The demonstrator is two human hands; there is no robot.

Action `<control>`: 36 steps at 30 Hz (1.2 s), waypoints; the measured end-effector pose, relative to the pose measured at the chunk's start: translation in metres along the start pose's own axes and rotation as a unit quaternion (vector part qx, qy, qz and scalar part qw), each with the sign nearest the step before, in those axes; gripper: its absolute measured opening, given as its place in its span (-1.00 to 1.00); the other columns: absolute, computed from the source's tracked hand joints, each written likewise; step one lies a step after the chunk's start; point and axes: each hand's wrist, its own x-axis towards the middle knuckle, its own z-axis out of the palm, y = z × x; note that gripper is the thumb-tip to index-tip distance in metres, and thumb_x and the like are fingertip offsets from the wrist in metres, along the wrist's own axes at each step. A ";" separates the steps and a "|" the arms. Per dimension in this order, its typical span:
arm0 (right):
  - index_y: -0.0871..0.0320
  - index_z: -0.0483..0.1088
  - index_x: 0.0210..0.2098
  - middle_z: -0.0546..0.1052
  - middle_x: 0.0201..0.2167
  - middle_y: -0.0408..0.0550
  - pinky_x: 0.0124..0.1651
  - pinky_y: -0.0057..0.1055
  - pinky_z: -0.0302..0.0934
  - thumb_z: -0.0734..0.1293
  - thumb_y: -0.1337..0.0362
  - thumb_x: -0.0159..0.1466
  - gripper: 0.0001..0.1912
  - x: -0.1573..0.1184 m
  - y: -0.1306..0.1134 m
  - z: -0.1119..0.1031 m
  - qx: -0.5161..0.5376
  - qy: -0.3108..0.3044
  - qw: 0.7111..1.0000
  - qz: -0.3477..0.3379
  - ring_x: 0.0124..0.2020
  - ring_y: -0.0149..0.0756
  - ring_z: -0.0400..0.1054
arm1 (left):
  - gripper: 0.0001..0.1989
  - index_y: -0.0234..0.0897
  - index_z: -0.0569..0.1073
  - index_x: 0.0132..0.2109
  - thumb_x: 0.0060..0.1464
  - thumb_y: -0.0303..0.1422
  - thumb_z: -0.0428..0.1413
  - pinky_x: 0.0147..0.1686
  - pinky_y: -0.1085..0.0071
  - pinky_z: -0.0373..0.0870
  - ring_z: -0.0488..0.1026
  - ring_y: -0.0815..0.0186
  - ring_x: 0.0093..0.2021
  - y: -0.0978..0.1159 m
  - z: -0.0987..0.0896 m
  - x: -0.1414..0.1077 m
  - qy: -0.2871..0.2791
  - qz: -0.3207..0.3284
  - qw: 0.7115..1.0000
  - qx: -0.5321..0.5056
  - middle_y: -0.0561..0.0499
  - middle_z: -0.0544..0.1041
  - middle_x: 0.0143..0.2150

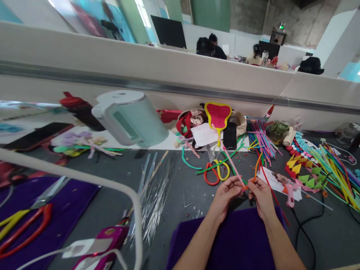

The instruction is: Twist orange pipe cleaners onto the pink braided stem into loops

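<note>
My left hand [227,193] pinches the lower end of a pink pipe cleaner [230,159], which slants up and to the left. Close beside it, my right hand [260,193] has its fingers closed on an orange pipe cleaner [257,167]. The two strands meet between my fingertips, where the exact join is too small to make out. Just beyond my left hand lie scissors [211,175] with one red and one yellow handle. A purple cloth [239,240] is spread beneath my forearms.
A kettle [135,118] stands back left, beside a dark bottle [81,110]. Silver strips [157,198] lie left of my hands. A pink glue gun [291,193] with a black cable and colored pipe cleaners [261,138] are on the right. A white bar [137,217] crosses the left foreground.
</note>
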 end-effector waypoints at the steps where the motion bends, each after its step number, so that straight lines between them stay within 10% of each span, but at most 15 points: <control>1: 0.18 0.44 -0.38 0.38 -0.62 -0.24 -0.65 -0.58 0.08 0.47 0.15 0.03 -0.74 0.001 -0.001 -0.002 -0.009 0.003 1.000 -0.009 -0.67 -0.53 0.17 | -0.62 -0.33 0.51 -0.10 -0.14 -0.43 0.30 -0.25 0.42 0.45 0.52 0.28 -0.27 0.001 -0.002 0.001 -0.004 0.001 1.000 -0.016 -0.09 0.58 -0.25; 18: 0.20 0.44 -0.16 0.47 -0.51 -0.14 -0.60 -0.56 0.22 0.41 -0.03 0.07 -0.52 0.009 0.002 -0.012 -0.046 -0.025 0.999 0.005 -0.56 -0.45 0.30 | -0.56 -0.32 0.33 0.09 0.05 -0.45 0.18 -0.20 0.39 0.53 0.50 0.18 -0.01 0.004 -0.030 0.019 0.041 0.104 0.989 -0.097 -0.19 0.54 -0.01; 36: 0.21 0.42 -0.25 0.35 -0.63 -0.29 -0.71 -0.64 -0.15 0.46 0.05 0.01 -0.58 0.028 0.004 -0.033 0.070 0.097 0.988 -0.099 -0.72 -0.63 0.03 | -0.66 -0.43 0.53 -0.25 -0.23 -0.37 0.36 -0.44 0.45 0.51 0.56 0.28 -0.44 0.002 -0.038 0.027 0.099 0.116 0.988 0.028 -0.13 0.62 -0.39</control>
